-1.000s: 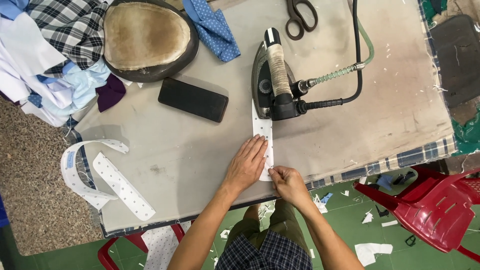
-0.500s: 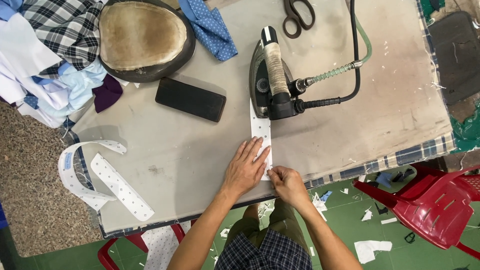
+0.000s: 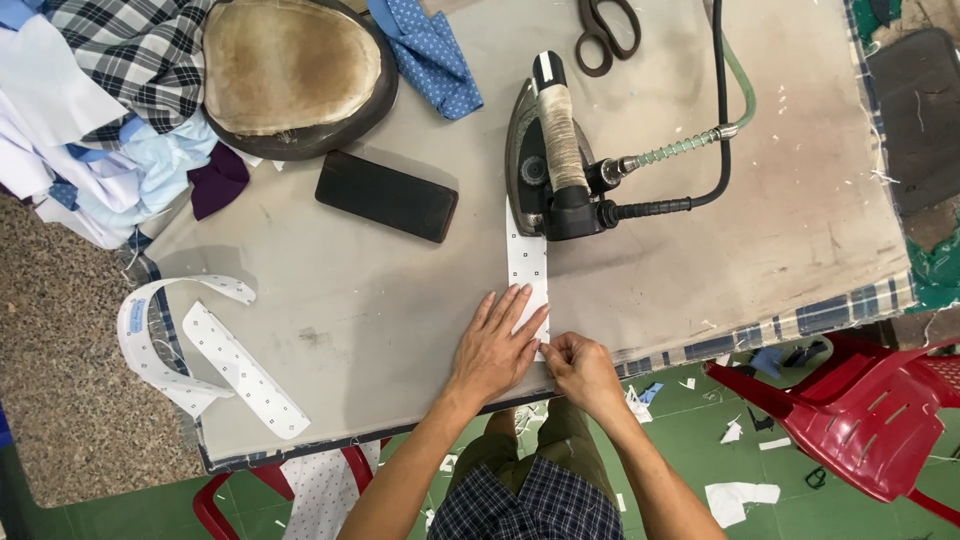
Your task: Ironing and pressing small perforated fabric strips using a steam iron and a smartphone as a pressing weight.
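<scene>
Near edge of worktop point(image 3: 700, 240): both hands are working on a white dotted strip point(image 3: 527, 262) that is lying flat and running from the front edge up to the iron.
Left hand point(image 3: 497, 345): it is lying palm down on the strip's near part, fingers point(image 3: 515, 305) spread wide and straight, pressing rather than gripping.
Right hand point(image 3: 583, 370): it is sitting at the worktop's edge just beside the left hand, fingers curled in and pinching the strip's near end.
Strip: its far end is lying tucked against the base of the iron, its near end is being covered by the two hands.
Iron point(image 3: 550, 150): it is standing on the worktop just beyond the strip, dark body, cloth-wrapped handle, with a black cable and a green hose point(image 3: 735, 85) trailing off to the right and up.
Phone point(image 3: 387, 196): it is lying face down, black, left of the iron and well apart from the hands.
Scissors point(image 3: 607, 28): they are lying at the far edge above the iron.
Pad point(image 3: 290, 65): an oval tan cushion is resting at the far left.
Blue cloth point(image 3: 425, 50): it is lying beside the pad.
Cloth pile point(image 3: 90, 110): checked, white and pale blue pieces are hanging over the left corner.
Spare strips point(image 3: 200, 350): two more white dotted pieces are lying at the left front.
Red chair point(image 3: 860, 410): it is standing on the green floor to the right.
</scene>
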